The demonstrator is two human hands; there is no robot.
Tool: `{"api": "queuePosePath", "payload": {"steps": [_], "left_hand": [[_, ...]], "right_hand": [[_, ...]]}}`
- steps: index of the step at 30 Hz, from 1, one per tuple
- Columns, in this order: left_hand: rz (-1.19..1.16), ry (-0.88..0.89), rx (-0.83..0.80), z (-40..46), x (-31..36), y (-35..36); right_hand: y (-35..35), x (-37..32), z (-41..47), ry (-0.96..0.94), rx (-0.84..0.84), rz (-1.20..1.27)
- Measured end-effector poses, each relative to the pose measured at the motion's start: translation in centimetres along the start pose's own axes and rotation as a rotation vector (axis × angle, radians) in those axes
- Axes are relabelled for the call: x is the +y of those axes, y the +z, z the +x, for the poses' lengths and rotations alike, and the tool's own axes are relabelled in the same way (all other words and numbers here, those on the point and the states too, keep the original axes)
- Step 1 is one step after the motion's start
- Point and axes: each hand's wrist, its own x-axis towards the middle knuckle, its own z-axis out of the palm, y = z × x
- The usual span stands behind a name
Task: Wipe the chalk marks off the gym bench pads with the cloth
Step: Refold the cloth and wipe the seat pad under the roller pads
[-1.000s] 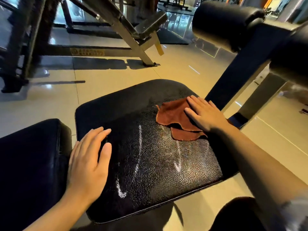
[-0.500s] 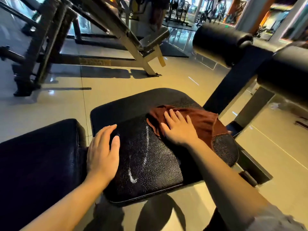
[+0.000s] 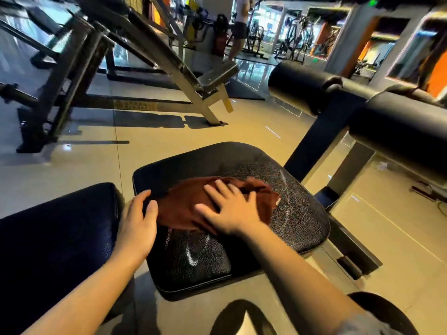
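A black seat pad (image 3: 300, 213) fills the middle of the view, with white chalk marks (image 3: 193, 258) near its front edge and a faint streak at its right. A brown cloth (image 3: 183, 204) lies spread on the pad. My right hand (image 3: 229, 209) presses flat on the cloth with fingers straight. At the pad's left edge rests my left hand (image 3: 137, 226), fingers relaxed, beside the cloth. A second black pad (image 3: 55, 233) sits to the left.
Two black roller pads (image 3: 300, 85) on a dark post (image 3: 321, 139) stand at the right. A metal machine frame (image 3: 169, 64) crosses the tiled floor behind. A person stands far back near other machines.
My right hand has slid the cloth leftward across the pad, over the long chalk streak, up to my left hand. The view has tilted upward.
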Motion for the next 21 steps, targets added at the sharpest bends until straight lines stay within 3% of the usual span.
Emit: {"api": "queuePosePath", "payload": {"steps": [6,11,14,18,21], "left_hand": [[-0.013,-0.006,-0.039,-0.4,0.3,1.7],[0.053,-0.044,0.048,-0.3,0.4,2.7],[-0.017,-0.073,0.042,-0.2,0.4,2.7],[-0.352,-0.118,0.040,-0.5,0.5,1.9],[-0.518,-0.150,0.010,-0.5,1.3,0.6]], "right_hand": [[-2.6,11.9,0.1,0.341,0.027,-0.022],[-2.4,11.5,0.7,0.403,0.035,-0.059],[-1.2,6.6,1.4,0.278,0.022,-0.078],[1.5,-4.2,1.5,-0.047,-0.041,-0.080],[2.6,-8.7,-1.0,-0.198,-0.043,-0.110]]}}
